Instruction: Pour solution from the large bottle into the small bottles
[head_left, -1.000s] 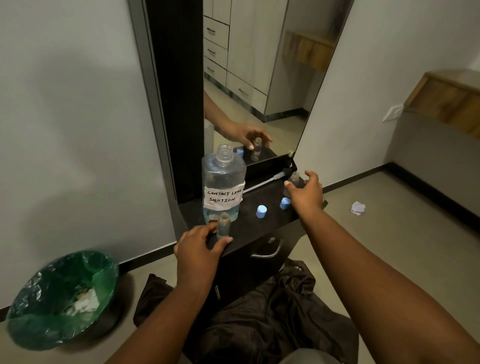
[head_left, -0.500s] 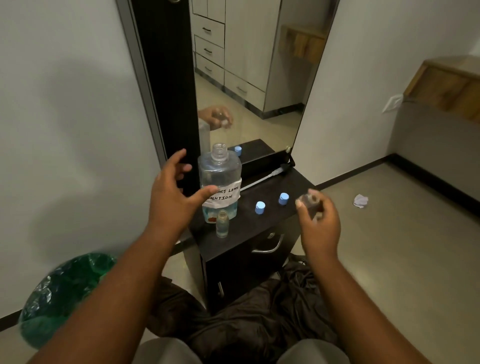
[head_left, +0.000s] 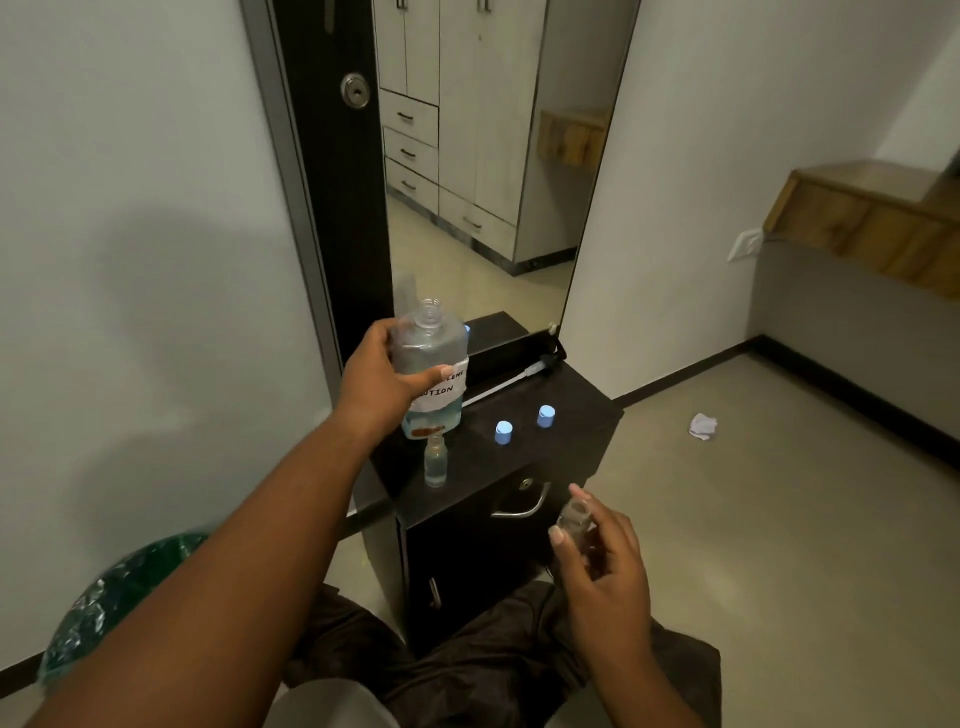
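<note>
A: Where does the pouring stand?

B: By my reading, it is about to start on another bottle. The left hand (head_left: 379, 387) is wrapped around the large bottle (head_left: 432, 371), thumb across its paper label, fingers behind. The bottle is uncapped and upright, at the back left of the dark cabinet top (head_left: 566, 431); I can't tell whether it has left the surface. Blue solution sits only in its lower part.

A: And the small ones?

B: One small bottle (head_left: 435, 461) stands open on the cabinet just in front of the large one, and it looks to have liquid in it, so that one seems done. The right hand (head_left: 602, 561) pinches a second small bottle (head_left: 573, 519) between thumb and fingers, out in front of the cabinet; it looks empty.

A: What's left?

B: Filling that held bottle, then probably capping. Two blue caps (head_left: 524, 425) lie loose on the cabinet top.
</note>
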